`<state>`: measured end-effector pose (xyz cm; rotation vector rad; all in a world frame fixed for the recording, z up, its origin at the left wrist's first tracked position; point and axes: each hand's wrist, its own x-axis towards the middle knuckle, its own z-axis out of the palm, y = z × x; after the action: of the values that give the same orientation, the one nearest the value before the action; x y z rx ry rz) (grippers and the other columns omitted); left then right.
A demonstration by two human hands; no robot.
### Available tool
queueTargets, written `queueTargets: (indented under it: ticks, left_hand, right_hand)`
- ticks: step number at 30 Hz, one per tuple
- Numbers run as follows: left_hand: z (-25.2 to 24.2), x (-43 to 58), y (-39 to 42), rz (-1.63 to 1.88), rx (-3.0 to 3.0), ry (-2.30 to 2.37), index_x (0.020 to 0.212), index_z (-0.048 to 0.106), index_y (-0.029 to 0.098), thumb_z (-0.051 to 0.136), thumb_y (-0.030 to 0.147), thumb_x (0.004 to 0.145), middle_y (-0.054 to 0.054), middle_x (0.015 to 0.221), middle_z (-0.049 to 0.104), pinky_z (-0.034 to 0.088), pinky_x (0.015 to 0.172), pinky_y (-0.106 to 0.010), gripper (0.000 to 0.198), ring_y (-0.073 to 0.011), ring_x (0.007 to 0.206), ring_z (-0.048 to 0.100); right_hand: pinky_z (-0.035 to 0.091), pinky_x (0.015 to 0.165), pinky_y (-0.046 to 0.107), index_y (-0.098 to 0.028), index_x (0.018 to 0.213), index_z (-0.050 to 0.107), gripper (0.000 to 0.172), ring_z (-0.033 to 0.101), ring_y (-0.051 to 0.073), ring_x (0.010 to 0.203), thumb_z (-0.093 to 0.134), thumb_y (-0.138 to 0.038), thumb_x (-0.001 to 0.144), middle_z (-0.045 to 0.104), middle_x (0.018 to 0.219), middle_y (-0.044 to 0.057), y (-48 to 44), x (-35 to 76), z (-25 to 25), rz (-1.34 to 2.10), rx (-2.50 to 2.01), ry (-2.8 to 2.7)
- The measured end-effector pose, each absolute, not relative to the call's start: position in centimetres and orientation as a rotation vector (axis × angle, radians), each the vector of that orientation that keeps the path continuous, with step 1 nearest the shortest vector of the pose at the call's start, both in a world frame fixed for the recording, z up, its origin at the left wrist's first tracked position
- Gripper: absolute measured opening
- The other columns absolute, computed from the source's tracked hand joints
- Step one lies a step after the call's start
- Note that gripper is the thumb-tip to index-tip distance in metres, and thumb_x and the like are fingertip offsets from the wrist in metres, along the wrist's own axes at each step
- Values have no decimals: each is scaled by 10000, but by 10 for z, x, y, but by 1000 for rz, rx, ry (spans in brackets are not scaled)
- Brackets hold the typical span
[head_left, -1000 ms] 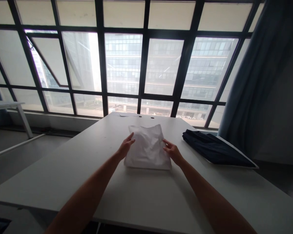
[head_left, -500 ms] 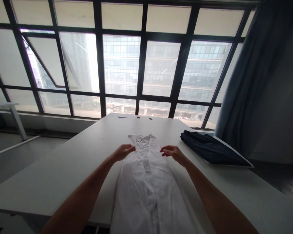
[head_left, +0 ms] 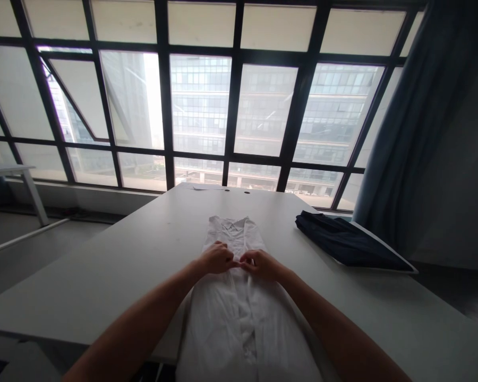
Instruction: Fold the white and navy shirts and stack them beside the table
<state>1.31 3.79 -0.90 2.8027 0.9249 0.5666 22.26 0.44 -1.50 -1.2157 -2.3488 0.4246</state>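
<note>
A white shirt (head_left: pixel 239 313) lies lengthwise on the white table, its collar at the far end and its lower part reaching the bottom of the view. My left hand (head_left: pixel 218 257) and my right hand (head_left: pixel 261 264) meet at the shirt's front placket, below the collar. Both have their fingers curled and pinched on the fabric there, with the thumbs almost touching. Exactly what lies between the fingertips is too small to make out, though the cloth of the placket is right at them.
A folded dark navy garment (head_left: pixel 346 241) rests on the right side of the white table (head_left: pixel 135 265). A paper-like sheet (head_left: pixel 205 187) is at the far edge. Large windows (head_left: pixel 201 106) stand behind, a blue curtain (head_left: pixel 398 132) hangs at right, and another table (head_left: pixel 8 170) is at left.
Both hands have come inward from the shirt's two sides to its middle front. Their fingers, loosely apart before, are now closed on the placket.
</note>
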Motion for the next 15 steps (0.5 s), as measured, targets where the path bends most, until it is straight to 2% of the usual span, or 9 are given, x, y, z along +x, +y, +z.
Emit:
queueTargets:
  ticks: [3, 6, 8, 10, 12, 13, 15]
  left_hand:
    - [0, -3, 54, 693, 2745, 1036, 441, 562, 186, 542, 503, 882, -38, 445, 538, 389, 695, -298, 543, -159, 538, 530]
    - [17, -48, 72, 788, 2617, 1253, 382, 499, 179, 653, 524, 782, 18, 372, 425, 303, 550, -258, 550, -104, 437, 403]
    - [27, -85, 81, 728, 2464, 1430, 386, 517, 178, 718, 508, 699, 34, 371, 424, 276, 507, -247, 497, -97, 422, 392]
    - [33, -114, 86, 575, 2314, 1589, 433, 588, 179, 784, 491, 597, 19, 418, 516, 304, 496, -241, 403, -124, 446, 465]
    - [35, -124, 84, 425, 2287, 1665, 620, 705, 185, 820, 439, 545, -15, 603, 669, 393, 563, -242, 289, -181, 585, 595]
    - [34, -121, 81, 380, 2320, 1672, 766, 742, 195, 831, 417, 532, -35, 761, 724, 440, 640, -252, 334, -214, 714, 644]
    - [29, -103, 71, 329, 2443, 1594, 1071, 710, 240, 849, 393, 521, -54, 1108, 704, 464, 838, -289, 587, -260, 1004, 634]
  right_hand:
    - [350, 525, 222, -156, 764, 739, 204, 523, 113, 544, 620, -321, 784, 641, 608, 8, 13, 239, -10, 353, -1359, -2336]
    - [324, 510, 225, -139, 658, 711, 257, 494, 110, 526, 611, -346, 773, 604, 550, 2, 20, 276, -1, 269, -1455, -2279]
    - [328, 508, 234, -137, 611, 694, 298, 509, 124, 533, 608, -376, 768, 606, 542, 11, 23, 308, 3, 234, -1577, -2224]
    - [370, 531, 247, -144, 601, 701, 283, 554, 152, 558, 630, -380, 741, 641, 568, 31, 24, 339, 3, 249, -1758, -2153]
    - [441, 601, 268, -157, 670, 738, 198, 620, 198, 639, 689, -349, 676, 696, 656, 58, 24, 359, 1, 268, -1895, -2091]
    - [474, 661, 284, -165, 743, 759, 196, 649, 229, 718, 720, -327, 639, 724, 741, 76, 24, 364, 0, 261, -1919, -2074]
    - [495, 820, 326, -181, 959, 766, 388, 656, 292, 938, 763, -285, 585, 732, 995, 116, 23, 361, 0, 231, -1858, -2092]
